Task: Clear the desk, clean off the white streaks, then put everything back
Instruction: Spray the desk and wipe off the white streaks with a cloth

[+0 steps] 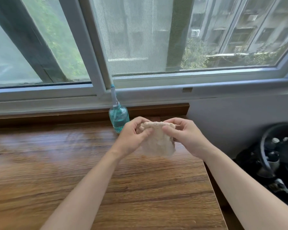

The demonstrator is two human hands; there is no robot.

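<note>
**Holding a cloth over the desk**

Gripping a pale, fluffy cloth (157,141), both hands sit just right of the frame's middle, above the wooden desk (73,163). The left hand (133,138) pinches the cloth's upper left edge, thumb and curled fingers closed on the fabric. The right hand (184,136) pinches the upper right edge the same way, its fingers wrapped over the top fold. The cloth hangs between them, its lower part drooping toward the desk; whether it touches the wood cannot be told.

A teal bottle (118,118) with a long white nozzle stands upright at the desk's far edge, just left of and behind the left hand, against the dark wooden ledge below the window (140,39). A faint pale sheen lies across the desk at centre left.

At the lower right of the frame, beside the desk's right edge, a dark heap (271,156) of blurred objects sits lower down
</note>
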